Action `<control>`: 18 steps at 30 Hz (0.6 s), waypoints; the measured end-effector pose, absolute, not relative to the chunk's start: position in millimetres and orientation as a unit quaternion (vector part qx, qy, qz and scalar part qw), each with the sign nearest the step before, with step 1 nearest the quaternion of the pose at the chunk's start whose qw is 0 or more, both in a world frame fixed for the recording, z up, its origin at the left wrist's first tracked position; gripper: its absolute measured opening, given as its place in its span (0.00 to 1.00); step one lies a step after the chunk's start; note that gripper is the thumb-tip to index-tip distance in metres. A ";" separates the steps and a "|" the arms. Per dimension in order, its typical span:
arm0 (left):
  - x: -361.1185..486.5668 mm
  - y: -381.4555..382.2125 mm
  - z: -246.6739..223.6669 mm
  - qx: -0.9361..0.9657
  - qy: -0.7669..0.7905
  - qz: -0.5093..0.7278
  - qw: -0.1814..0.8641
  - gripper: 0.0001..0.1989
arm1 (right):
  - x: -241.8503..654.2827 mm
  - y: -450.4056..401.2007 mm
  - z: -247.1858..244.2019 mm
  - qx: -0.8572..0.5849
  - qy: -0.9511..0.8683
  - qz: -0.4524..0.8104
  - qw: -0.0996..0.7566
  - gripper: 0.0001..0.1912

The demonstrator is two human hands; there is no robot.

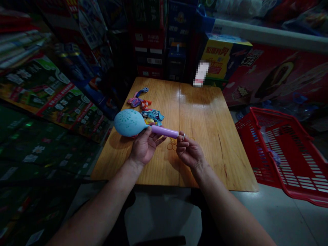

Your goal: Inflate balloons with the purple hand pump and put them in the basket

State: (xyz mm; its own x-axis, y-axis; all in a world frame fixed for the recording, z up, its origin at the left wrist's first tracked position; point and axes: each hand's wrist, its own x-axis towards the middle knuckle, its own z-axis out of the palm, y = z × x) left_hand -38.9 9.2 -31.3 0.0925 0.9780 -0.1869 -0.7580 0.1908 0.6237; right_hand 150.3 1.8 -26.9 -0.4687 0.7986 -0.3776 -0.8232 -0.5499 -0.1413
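A light blue inflated balloon (pixel 130 122) with a darker printed pattern is fitted by its neck on one end of a purple hand pump (pixel 165 131). My left hand (pixel 145 145) pinches the balloon's neck at that end, its other fingers under the tube. The fingers of my right hand (pixel 189 150) are closed on the pump's other end, where a small white ring-like piece shows. Both hands hold the pump above the wooden table. Beneath it lie several yellow rubber bands (pixel 171 146), partly covered by the right hand.
Uninflated balloons (pixel 153 116) in several colours lie on the table's (pixel 205 119) left side. A blurred-out pale object (pixel 201 73) is at the far edge. A red basket (pixel 284 157) stands to the right; stacked boxes (pixel 151 51) line the back and left.
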 end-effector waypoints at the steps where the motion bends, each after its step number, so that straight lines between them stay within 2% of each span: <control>1: -40.3 10.6 -30.6 0.185 0.291 0.607 0.717 0.14 | 153.2 2.5 -25.9 -0.204 0.025 0.858 0.471 0.07; 9: -65.0 25.2 -23.5 0.179 0.298 0.665 0.661 0.13 | 178.9 6.4 -17.7 -0.170 -0.023 0.846 0.504 0.07; 18: -34.5 11.9 -41.1 0.153 0.307 0.620 0.706 0.13 | 151.3 6.7 -35.8 -0.192 0.023 0.856 0.479 0.07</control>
State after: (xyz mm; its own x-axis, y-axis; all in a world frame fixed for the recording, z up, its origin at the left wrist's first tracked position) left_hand -34.5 11.9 -41.1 0.0424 0.9692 -0.2425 -0.7814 0.1834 0.5964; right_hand 151.3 6.7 -35.8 -0.4680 0.8109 -0.3514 -0.8285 -0.5409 -0.1450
